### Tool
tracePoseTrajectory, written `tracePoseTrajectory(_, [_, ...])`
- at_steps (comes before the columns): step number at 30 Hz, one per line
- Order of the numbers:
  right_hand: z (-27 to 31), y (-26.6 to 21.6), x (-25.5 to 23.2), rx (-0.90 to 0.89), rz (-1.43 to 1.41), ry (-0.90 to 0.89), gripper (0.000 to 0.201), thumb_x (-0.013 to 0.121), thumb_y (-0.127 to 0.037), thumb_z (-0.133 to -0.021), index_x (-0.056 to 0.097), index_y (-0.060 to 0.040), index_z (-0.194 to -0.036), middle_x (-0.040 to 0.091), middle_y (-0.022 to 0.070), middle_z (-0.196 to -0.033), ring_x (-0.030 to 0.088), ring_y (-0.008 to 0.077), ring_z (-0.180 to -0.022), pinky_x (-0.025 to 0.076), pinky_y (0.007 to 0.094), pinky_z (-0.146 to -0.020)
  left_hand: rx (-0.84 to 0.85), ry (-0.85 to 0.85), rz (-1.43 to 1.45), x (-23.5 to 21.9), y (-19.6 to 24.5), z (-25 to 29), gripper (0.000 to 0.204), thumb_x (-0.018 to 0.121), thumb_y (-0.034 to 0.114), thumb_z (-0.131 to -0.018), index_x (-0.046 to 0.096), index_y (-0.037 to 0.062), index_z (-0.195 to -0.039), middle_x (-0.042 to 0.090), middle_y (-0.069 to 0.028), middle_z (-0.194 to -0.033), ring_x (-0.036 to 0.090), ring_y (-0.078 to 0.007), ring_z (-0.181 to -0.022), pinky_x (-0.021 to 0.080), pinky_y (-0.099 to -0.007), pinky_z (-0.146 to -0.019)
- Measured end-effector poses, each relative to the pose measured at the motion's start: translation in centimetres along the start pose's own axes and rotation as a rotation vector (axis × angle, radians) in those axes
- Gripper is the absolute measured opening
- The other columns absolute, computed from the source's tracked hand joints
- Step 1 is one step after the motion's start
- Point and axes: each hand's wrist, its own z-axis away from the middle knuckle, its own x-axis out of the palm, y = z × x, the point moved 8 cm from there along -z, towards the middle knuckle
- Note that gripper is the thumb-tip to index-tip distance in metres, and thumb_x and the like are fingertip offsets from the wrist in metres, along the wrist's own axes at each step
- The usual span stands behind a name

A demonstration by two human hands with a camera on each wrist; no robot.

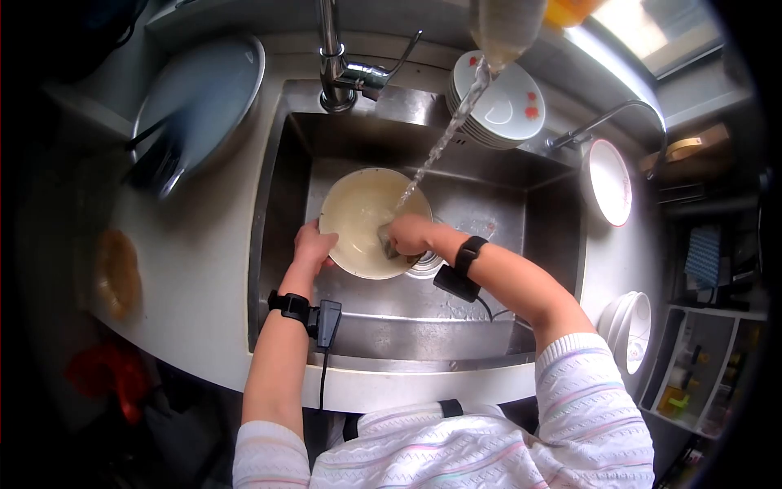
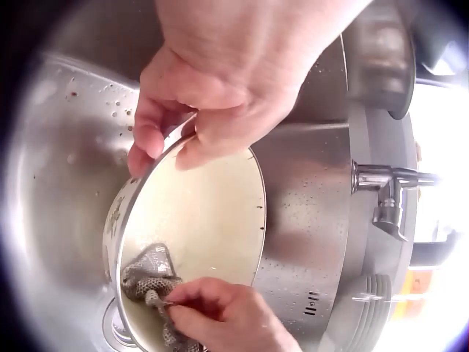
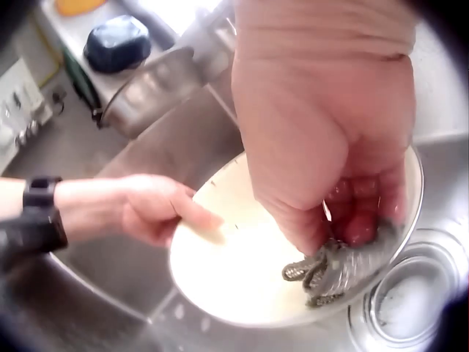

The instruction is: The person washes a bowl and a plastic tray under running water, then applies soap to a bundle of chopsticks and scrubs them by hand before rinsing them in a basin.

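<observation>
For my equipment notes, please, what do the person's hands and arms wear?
The left hand and right hand wear no gloves. Each wrist has a black strap with a dark box and black cable. White knitted sleeves carry thin pastel stripes; the right cuff is ribbed.

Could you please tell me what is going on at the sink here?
A person is holding a cream bowl in the sink, the left hand gripping its rim. The right hand holds a grey mesh cloth against the inside of the bowl. A stream of water runs down towards the bowl, close to the right hand. A stack of plates stands behind the sink.
</observation>
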Motion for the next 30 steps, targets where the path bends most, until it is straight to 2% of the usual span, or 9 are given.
tracePoseTrajectory(2, [1.0, -0.2, -1.2, -0.055, -0.146, 0.075, 0.013, 0.058, -0.008, -0.069, 0.063, 0.0005, -0.078, 0.063, 0.014, -0.078, 0.061, 0.0271, -0.073, 0.048, 0.0353, -0.062, 0.093, 0.092, -0.063, -0.8, 1.0, -0.2, 0.04, 0.053, 0.004, -0.071, 0.054, 0.0021, -0.111, 0.062, -0.0118, -0.084, 0.061, -0.0183, -0.057, 0.047, -0.0264, -0.037])
tracePoseTrajectory(4, [3.0, 1.5, -2.0, 0.142, -0.941, 0.201, 0.009, 0.058, -0.009, -0.074, 0.06, -0.0003, -0.074, 0.059, 0.0065, -0.065, 0.057, 0.0153, -0.062, 0.045, 0.029, -0.052, 0.08, 0.076, -0.003, -0.9, 0.9, -0.5, 0.041, 0.052, 0.005, -0.073, 0.055, 0.006, -0.113, 0.063, -0.0085, -0.086, 0.062, -0.0168, -0.058, 0.048, -0.0259, -0.038])
tracePoseTrajectory(5, [2.8, 2.1, -1.2, 0.127, -1.149, 0.223, 0.007, 0.057, -0.009, -0.079, 0.059, -0.0024, -0.078, 0.054, 0.0009, -0.065, 0.051, 0.0071, -0.06, 0.042, 0.0234, -0.049, 0.08, 0.077, -0.008, -0.8, 0.9, -0.6, 0.041, 0.052, 0.005, -0.073, 0.055, 0.006, -0.113, 0.063, -0.0085, -0.086, 0.062, -0.0168, -0.058, 0.048, -0.0259, -0.038])
tracePoseTrajectory(8, [3.5, 2.3, -0.9, 0.184, -1.358, 0.37, 0.008, 0.056, -0.01, -0.081, 0.058, -0.0027, -0.083, 0.055, 0.0008, -0.067, 0.051, 0.0084, -0.058, 0.042, 0.0227, -0.048, 0.031, -0.038, 0.033, 0.6, 0.3, -0.8, 0.039, 0.05, 0.004, -0.074, 0.053, 0.0035, -0.113, 0.062, -0.0103, -0.084, 0.061, -0.0175, -0.056, 0.048, -0.0259, -0.038])
tracePoseTrajectory(14, [0.3, 1.5, 1.0, 0.312, -1.452, 0.543, 0.024, 0.055, -0.006, -0.08, 0.057, 0.0039, -0.101, 0.059, 0.0052, -0.074, 0.054, 0.0115, -0.063, 0.044, 0.0235, -0.054, -0.038, -0.258, 0.077, 2.6, 0.6, 0.4, 0.043, 0.045, -0.001, -0.075, 0.044, 0.0004, -0.118, 0.061, -0.015, -0.081, 0.06, -0.0206, -0.05, 0.049, -0.0268, -0.039])
tracePoseTrajectory(17, [-3.7, 0.3, 2.9, 0.166, -1.443, 0.614, 0.033, 0.052, -0.009, -0.078, 0.056, 0.0011, -0.109, 0.062, 0.0105, -0.086, 0.059, 0.0194, -0.075, 0.047, 0.0276, -0.066, -0.071, -0.32, 0.067, 3.5, 0.3, 0.9, 0.043, 0.042, -0.004, -0.074, 0.043, 0.0005, -0.117, 0.059, -0.017, -0.086, 0.062, -0.0243, -0.057, 0.052, -0.0299, -0.041])
tracePoseTrajectory(19, [-4.5, -2.5, 2.8, 0.023, -0.848, 0.5, 0.034, 0.05, -0.007, -0.076, 0.057, -0.002, -0.108, 0.063, 0.0165, -0.091, 0.06, 0.0266, -0.082, 0.046, 0.0307, -0.073, -0.062, -0.196, 0.164, 3.2, 0.0, 0.4, 0.043, 0.039, -0.006, -0.073, 0.043, 0.0004, -0.115, 0.057, -0.019, -0.093, 0.063, -0.0281, -0.066, 0.053, -0.0341, -0.041])
tracePoseTrajectory(23, [-2.7, -3.6, 2.9, -0.018, -0.534, 0.358, 0.028, 0.05, -0.007, -0.074, 0.062, -0.0044, -0.1, 0.062, 0.018, -0.091, 0.06, 0.0301, -0.084, 0.046, 0.0331, -0.075, -0.068, -0.177, 0.219, 3.1, -0.6, -0.2, 0.044, 0.039, -0.007, -0.073, 0.038, -0.0014, -0.117, 0.056, -0.0202, -0.09, 0.06, -0.0293, -0.052, 0.051, -0.0311, -0.036])
tracePoseTrajectory(30, [-6.2, -2.2, 2.7, 0.096, -0.886, 0.552, 0.019, 0.056, -0.011, -0.071, 0.065, -0.0079, -0.088, 0.063, 0.0156, -0.08, 0.061, 0.0312, -0.075, 0.048, 0.035, -0.068, -0.071, -0.175, 0.162, 3.0, -0.9, -0.5, 0.042, 0.039, -0.007, -0.072, 0.04, -0.0004, -0.114, 0.054, -0.0194, -0.097, 0.061, -0.0316, -0.068, 0.053, -0.0349, -0.039])
